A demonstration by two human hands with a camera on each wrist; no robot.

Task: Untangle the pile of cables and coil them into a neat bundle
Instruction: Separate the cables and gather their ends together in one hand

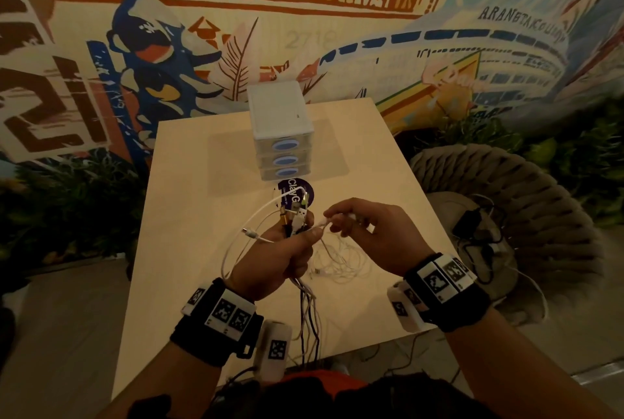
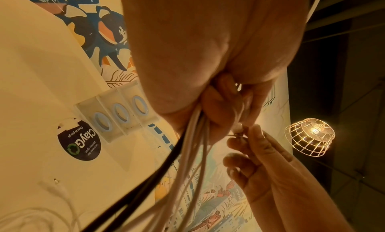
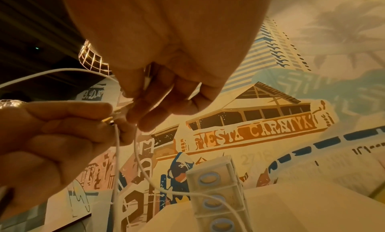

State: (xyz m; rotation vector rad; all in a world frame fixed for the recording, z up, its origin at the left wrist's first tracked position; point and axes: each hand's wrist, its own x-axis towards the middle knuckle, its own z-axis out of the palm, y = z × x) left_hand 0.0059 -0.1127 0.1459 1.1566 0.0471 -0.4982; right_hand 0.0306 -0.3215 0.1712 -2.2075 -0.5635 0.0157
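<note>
My left hand is raised above the table and grips a bunch of white and black cables. Several plug ends stick up out of its fist, and the cords hang down past the near table edge. A white loop arcs out to the left of this hand. My right hand pinches the end of a thin white cable right beside the left thumb. That thin cable trails down to a loose white tangle lying on the table under both hands.
A small white drawer unit with three blue-handled drawers stands at the table's far middle, with a dark round sticker in front of it. A woven chair holding a black adapter and cords sits to the right. A painted mural wall is behind.
</note>
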